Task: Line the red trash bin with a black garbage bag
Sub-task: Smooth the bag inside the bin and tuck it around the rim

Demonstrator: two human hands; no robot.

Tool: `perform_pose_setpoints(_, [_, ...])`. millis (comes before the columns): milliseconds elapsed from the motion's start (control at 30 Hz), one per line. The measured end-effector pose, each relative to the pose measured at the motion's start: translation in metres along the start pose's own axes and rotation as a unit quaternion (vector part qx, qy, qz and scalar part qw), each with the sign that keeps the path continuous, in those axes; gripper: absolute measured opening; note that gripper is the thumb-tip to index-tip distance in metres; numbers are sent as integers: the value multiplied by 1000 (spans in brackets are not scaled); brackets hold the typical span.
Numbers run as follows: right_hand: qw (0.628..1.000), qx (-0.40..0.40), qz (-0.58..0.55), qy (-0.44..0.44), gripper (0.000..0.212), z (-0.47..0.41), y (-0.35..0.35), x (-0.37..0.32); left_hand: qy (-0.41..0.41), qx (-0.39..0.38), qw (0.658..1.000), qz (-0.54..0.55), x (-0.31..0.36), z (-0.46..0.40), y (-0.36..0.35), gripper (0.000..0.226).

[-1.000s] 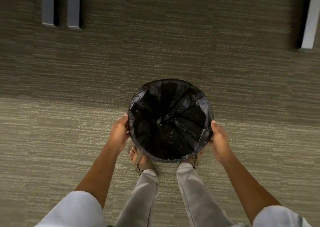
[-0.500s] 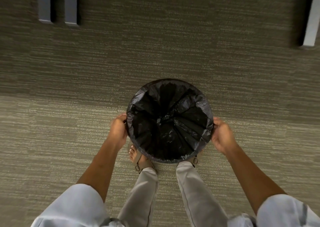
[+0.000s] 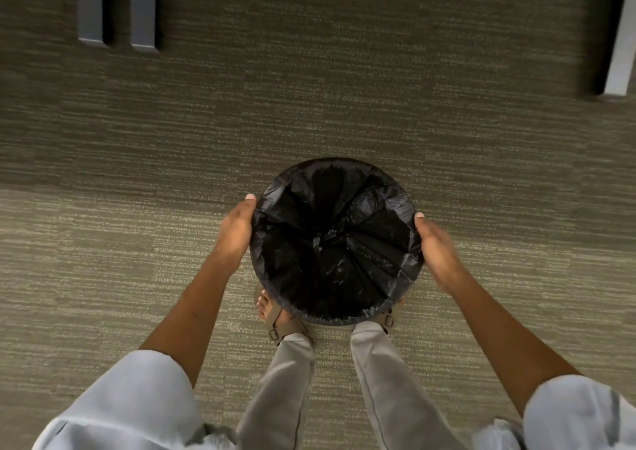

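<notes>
I look straight down into a round bin whose rim (image 3: 330,321) and inside are covered by a crinkled black garbage bag (image 3: 330,243). The bag is folded over the rim all the way round, so the bin's red wall is hidden. My left hand (image 3: 235,229) presses against the bin's left side with the fingers curved along the bag's edge. My right hand (image 3: 435,243) cups the right side the same way. Both hands grip the bag-covered rim.
The bin stands on grey-green striped carpet (image 3: 137,260) just ahead of my sandalled feet (image 3: 275,319). Two grey furniture legs (image 3: 117,9) stand at the far left and a pale one (image 3: 619,36) at the far right.
Both hands have slid forward along the rim, from the near sides toward the middle of the bin's left and right sides. The bin has stayed in place.
</notes>
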State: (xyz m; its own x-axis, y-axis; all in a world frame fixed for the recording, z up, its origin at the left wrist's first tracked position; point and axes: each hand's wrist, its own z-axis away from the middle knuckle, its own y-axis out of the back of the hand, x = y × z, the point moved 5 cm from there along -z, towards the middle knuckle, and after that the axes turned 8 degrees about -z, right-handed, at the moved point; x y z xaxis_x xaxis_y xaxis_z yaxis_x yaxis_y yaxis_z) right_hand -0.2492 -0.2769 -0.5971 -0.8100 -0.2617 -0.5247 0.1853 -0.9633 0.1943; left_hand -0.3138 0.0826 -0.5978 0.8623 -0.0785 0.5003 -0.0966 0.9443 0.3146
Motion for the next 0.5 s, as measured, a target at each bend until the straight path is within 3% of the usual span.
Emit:
perform_pose_setpoints(100, [1000, 9, 13, -4, 46, -1, -5, -4, 3, -11, 1000, -20, 10, -3, -1, 45])
perform_pose_setpoints(167, [993, 96, 70, 29, 50, 3, -1, -14, 7, -10, 1000, -20, 12, -4, -2, 41])
perform_pose_setpoints(233, [944, 248, 122, 178, 36, 30, 0, -41, -8, -6, 999, -35, 14, -6, -3, 39])
perform_pose_setpoints(267, [909, 296, 130, 263, 28, 50, -11, -55, -16, 1, 999, -44, 13, -6, -3, 38])
perform_pose_setpoints(300, [890, 295, 138, 319, 23, 65, -30, -66, -24, 10, 998, -49, 12, -7, -4, 40])
perform_pose_setpoints(333, [894, 244, 166, 338, 22, 71, -58, -71, -34, 16, 998, -53, 11, -8, -4, 43])
perform_pose_setpoints(400, [919, 32, 310, 241, 26, 55, -131, -62, -65, 20, 996, -66, 13, -9, -4, 42])
perform_pose_setpoints(467, [840, -221, 485, 98, 34, 23, -189, -37, -93, 16, 992, -89, 12, -12, -5, 40])
perform_pose_setpoints(500, [797, -299, 521, 60, 39, 6, -204, -34, -103, 12, 989, -102, 10, -14, -5, 40])
